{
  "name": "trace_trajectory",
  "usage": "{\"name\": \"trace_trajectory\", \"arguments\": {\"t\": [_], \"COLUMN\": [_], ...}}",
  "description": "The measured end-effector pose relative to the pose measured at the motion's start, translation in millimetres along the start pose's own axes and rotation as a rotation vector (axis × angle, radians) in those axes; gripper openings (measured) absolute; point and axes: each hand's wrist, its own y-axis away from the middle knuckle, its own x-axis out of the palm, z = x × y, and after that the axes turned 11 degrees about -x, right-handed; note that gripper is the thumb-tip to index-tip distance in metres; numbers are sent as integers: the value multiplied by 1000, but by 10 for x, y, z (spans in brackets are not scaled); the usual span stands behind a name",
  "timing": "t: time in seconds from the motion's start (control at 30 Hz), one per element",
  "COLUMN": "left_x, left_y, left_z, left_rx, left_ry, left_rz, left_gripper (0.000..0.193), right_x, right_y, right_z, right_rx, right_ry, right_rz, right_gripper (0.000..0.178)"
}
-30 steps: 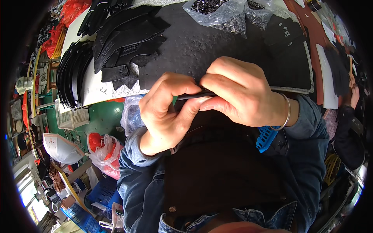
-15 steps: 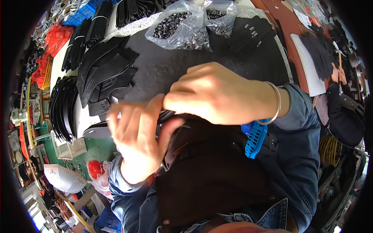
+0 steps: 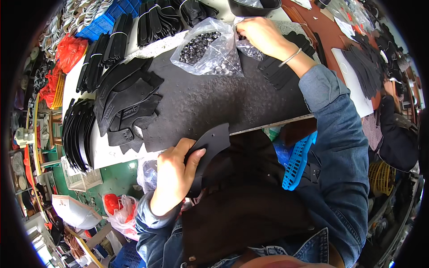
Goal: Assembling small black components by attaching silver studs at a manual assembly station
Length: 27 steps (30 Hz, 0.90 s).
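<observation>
Dark work mat (image 3: 210,105), black leather piece (image 3: 210,147) pinched in left hand (image 3: 175,176), thumb on top

Scene evenly lit by bright, diffuse daylight; shadows kept soft. Glare seen on clear plastic bag (image 3: 208,47). Centre rendered sharp; strong fisheye bending toward rim, corners blacked out. Black leather pieces (image 3: 127,96) poorly differentiated.

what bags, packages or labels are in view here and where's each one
clear plastic bag: far side of the black mat, lumpy, full of small dark metal bits.
second clear bag: right of it, under the right hand.
red plastic bags: far left edge, crumpled.
red and white bag: on the floor, below the left hand.
No labels or screens visible.
</observation>
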Motion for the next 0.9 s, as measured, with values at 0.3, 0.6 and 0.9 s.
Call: {"name": "trace_trajectory", "arguments": {"t": [0.3,0.6,0.9], "left_x": [-37,-42,-34], "left_y": [-36,-122,-67], "left_z": [18,29,-52], "left_rx": [-93,-68,-6], "left_ry": [124,183,206], "left_rz": [-92,-129,-158], "left_gripper": [13,13,13], "right_x": [-291,-502,-621], "right_y": [-26,-26,237], "right_z": [181,700,1645], "right_rx": [174,41,-189], "right_ry": [-184,-595,-1043], "right_rz": [-285,-410,-158], "right_gripper": [11,6,8]}}
